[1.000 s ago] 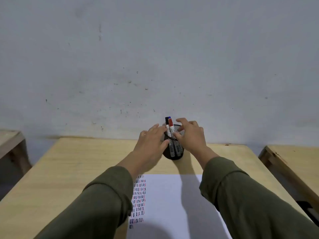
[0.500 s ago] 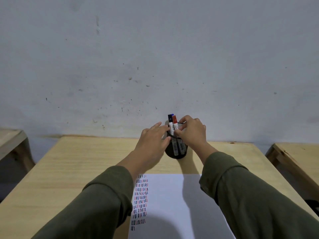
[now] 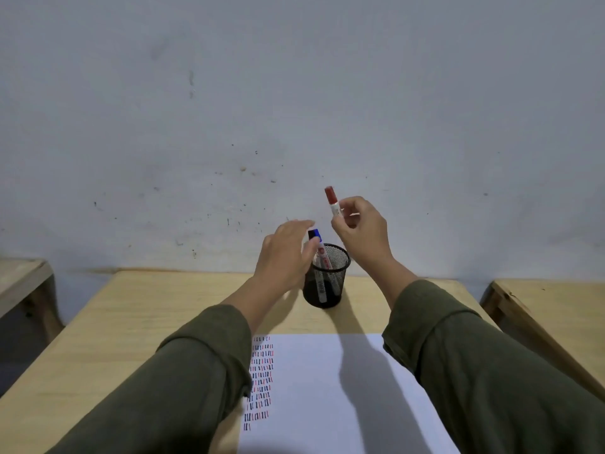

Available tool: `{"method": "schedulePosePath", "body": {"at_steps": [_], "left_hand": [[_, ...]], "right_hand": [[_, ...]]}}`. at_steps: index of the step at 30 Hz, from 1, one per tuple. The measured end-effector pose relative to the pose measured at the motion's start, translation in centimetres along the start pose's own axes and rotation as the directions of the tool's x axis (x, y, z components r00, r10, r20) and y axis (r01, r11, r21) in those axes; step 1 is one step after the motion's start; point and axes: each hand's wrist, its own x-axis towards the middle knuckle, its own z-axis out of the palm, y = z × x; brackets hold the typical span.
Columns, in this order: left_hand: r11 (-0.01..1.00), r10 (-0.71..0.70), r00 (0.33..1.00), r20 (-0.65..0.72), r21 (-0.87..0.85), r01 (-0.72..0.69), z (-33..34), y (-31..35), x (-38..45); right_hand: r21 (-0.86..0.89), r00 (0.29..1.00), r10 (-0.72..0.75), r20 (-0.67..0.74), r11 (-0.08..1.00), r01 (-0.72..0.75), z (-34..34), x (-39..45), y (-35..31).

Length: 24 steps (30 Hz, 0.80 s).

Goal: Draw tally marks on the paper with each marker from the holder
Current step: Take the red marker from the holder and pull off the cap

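Observation:
A black mesh holder (image 3: 337, 276) stands on the wooden table (image 3: 157, 309) near the wall. Two markers lean inside it, a blue-capped marker (image 3: 319, 247) and a black-capped one behind it. My right hand (image 3: 361, 229) pinches a red-capped marker (image 3: 332, 199) and holds it up above the holder, cap upward. My left hand (image 3: 286, 253) hovers at the holder's left side, fingers stretched out beside the blue cap, holding nothing. The white paper (image 3: 327, 388) lies in front, with rows of red, blue and black tally marks (image 3: 260, 378) down its left edge.
A grey wall rises right behind the table. Another wooden table (image 3: 553, 309) stands to the right and a third table's corner (image 3: 19, 276) shows at the left. My sleeves cover both sides of the paper.
My right hand has lifted the red marker out of the holder and upward. My left hand has come off the holder and opened beside it.

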Motion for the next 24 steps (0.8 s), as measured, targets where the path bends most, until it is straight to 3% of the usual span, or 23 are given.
{"method": "schedulePosePath", "body": {"at_steps": [3,5,10,16,20,24], "left_hand": [[0.982,-0.010,0.991,-0.135,-0.186,-0.016,-2.1,1.6,-0.1],[0.961,-0.004,0.988,-0.153,-0.273,-0.038,-3.3,2.4,-0.5],[0.955,0.074,0.991,-0.109,-0.279,-0.102,-5.1,2.9,-3.1],[0.927,-0.079,0.984,-0.157,-0.376,0.015,-6.6,2.7,-7.2],[0.881,-0.248,0.951,-0.182,-0.451,0.144,-7.5,2.1,-9.6],[0.885,-0.261,0.956,-0.136,-0.430,0.181,-7.5,2.3,-11.2]], "right_hand": [[-0.041,0.998,-0.042,0.048,0.998,0.044,-0.9,-1.0,-1.0],[-0.050,0.994,-0.060,0.091,0.997,0.064,-1.5,-2.1,-1.6],[-0.027,0.976,-0.030,0.215,0.999,0.037,-3.1,-5.4,-3.0],[-0.069,0.932,0.076,0.354,0.996,-0.055,-5.1,-8.6,-4.5],[0.132,0.952,0.138,0.271,0.975,-0.179,-6.7,-10.2,-5.5],[0.403,0.950,0.213,0.230,0.867,-0.292,-6.8,-11.7,-6.8]]}}
